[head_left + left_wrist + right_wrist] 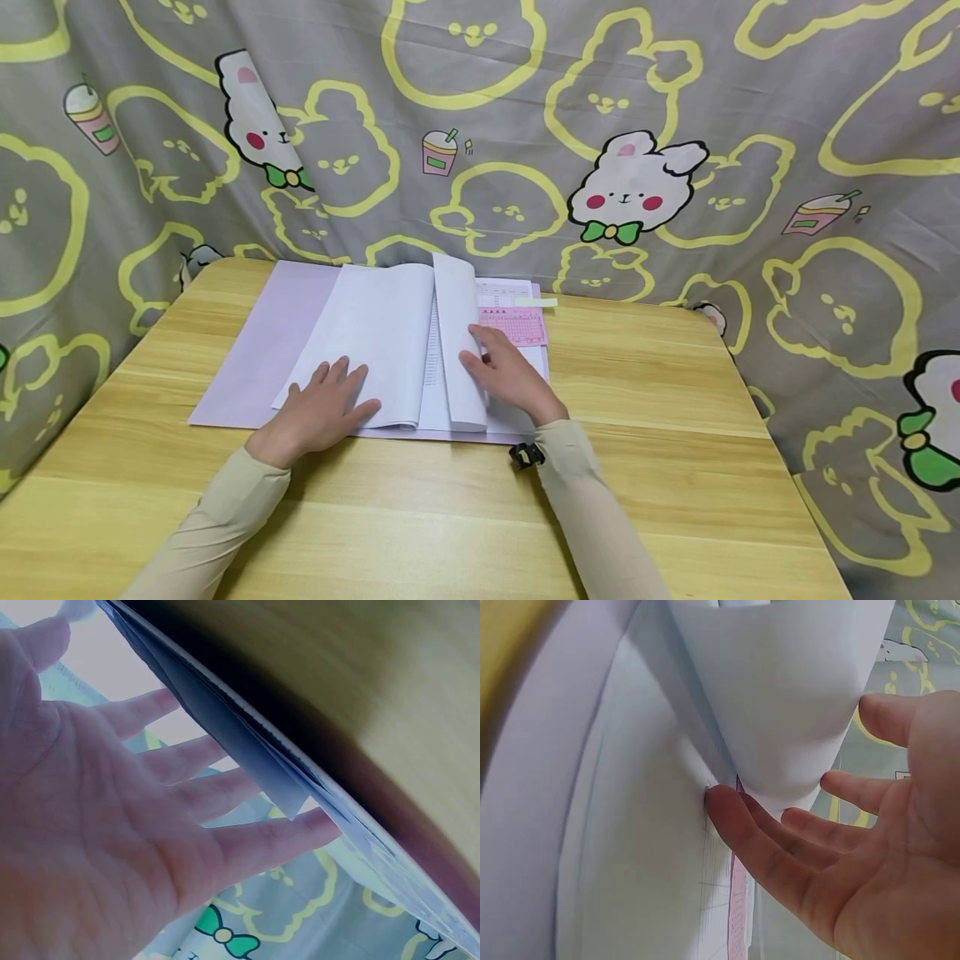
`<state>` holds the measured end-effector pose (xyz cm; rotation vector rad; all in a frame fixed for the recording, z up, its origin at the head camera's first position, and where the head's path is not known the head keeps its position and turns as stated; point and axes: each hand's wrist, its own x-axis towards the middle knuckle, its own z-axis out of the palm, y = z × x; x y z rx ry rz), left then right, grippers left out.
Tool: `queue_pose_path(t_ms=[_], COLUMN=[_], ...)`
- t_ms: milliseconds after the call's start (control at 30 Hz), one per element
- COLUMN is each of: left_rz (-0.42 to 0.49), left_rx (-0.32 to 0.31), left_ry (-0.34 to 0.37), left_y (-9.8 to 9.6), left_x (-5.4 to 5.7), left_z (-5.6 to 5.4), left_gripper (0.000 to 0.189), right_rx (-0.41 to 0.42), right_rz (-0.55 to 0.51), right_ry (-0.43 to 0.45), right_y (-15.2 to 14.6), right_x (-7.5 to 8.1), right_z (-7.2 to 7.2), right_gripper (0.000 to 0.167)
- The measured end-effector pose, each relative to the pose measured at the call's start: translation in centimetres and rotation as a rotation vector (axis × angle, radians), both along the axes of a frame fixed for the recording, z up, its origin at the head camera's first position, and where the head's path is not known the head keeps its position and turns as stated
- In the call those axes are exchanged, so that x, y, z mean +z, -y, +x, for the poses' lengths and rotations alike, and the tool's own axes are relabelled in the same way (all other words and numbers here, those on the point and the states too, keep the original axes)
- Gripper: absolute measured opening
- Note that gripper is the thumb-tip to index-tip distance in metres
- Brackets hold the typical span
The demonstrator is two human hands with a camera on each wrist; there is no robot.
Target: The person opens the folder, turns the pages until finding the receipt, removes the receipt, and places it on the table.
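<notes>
On the table lies an open lilac folder (258, 342) with white sheets inside. My left hand (318, 408) rests with spread fingers on the turned-over white pages (375, 321) at the left; its palm and straight fingers (259, 847) show in the left wrist view. Near the middle, a white sheet (459, 350) stands up, bowed over toward the right. My right hand (513, 375) is at that sheet's right side, its fingers loosely extended and touching the bowed paper (772, 697). Beneath it show a pink printed slip (517, 327) and a printed form (504, 290).
A pale sticky tab (543, 302) juts from the folder's right edge. Wood-grain table (637, 400) surrounds the folder. A grey curtain (510, 125) with cartoon bears hangs along the back and sides. A small black device (527, 456) sits at my right cuff.
</notes>
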<state>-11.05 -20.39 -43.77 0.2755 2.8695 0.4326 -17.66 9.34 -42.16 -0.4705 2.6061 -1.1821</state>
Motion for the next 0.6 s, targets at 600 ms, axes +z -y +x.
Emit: queue_pose_path(t_ms=[600], left_rz=[0.039], left_rx=[0.041], left_ry=[-0.027], left_y=[-0.28], left_x=[0.24], left_z=[-0.12], left_gripper=[0.086], right_rx=[0.056], right_rz=[0.032], right_ry=[-0.03], right_y=[0.9], right_x=[-0.56], right_z=[0.26], right_gripper=[0.067])
